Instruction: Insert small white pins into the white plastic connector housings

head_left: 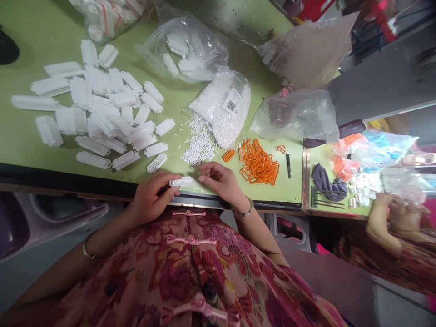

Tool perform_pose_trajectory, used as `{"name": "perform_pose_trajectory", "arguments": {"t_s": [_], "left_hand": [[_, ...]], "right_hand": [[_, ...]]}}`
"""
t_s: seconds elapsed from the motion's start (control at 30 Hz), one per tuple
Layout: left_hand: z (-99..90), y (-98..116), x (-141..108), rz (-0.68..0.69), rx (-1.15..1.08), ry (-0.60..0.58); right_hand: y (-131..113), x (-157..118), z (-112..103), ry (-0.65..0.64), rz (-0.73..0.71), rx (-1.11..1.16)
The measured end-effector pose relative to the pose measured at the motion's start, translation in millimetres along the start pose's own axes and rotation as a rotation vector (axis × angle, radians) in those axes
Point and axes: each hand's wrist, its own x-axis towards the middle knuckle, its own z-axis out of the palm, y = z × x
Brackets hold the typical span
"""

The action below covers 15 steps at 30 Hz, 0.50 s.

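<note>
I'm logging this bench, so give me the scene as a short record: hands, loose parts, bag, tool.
left hand: the left hand grips a white connector housing
right hand: the right hand is beside it; whether it holds anything is unclear
loose parts: white housings, tiny white pieces, orange frames
bag: QR-labelled clear bag
tool: slim black tool, beyond the orange frames

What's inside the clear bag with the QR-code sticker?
Lots of tiny white pieces sit in the clear bag, like the loose heap beside it. The QR-code sticker hides whatever is right behind it, and pieces deep in the middle can't be seen.
</note>
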Motion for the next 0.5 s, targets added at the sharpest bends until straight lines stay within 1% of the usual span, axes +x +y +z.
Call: {"name": "perform_pose_trajectory", "arguments": {"t_s": [0.07, 0.1, 0.13, 0.2, 0.27, 0.37, 0.43, 0.5], "left_hand": [[2.4, 1.6, 0.2, -0.052, -0.047, 0.058], [3.2, 2.4, 0.5, -0.073, -0.064, 0.083], [3.7, 3.1, 0.9, -0.087, -0.078, 0.099], [4.1, 4.4, 1.8, -0.101, -0.097, 0.111], [3.8, 5.4, 2.5, -0.109, -0.102, 0.112], [3.0, 6.2, 3.1, -0.112, -0.098, 0.11], [2.5, 5.9, 2.9, -0.114, -0.093, 0.095], [2.1, 4.9, 2.5, -0.118, -0.082, 0.082]], "right_hand": [[7.1, -3.4, -6.2, 0.2, -0.101, -0.184], [9.5, -4.4, -7.7, 0.253, -0.161, -0.283], [11.3, -4.8, -7.8, 0.262, -0.215, -0.373], [13.3, -3.9, -3.8, 0.199, -0.279, -0.519], [13.8, -1.0, 3.1, 0.149, -0.276, -0.642], [12.7, 5.3, 11.1, 0.154, -0.226, -0.768], [10.1, 8.7, 12.2, 0.18, -0.199, -0.754], [5.5, 10.2, 10.7, 0.188, -0.19, -0.608]]}}
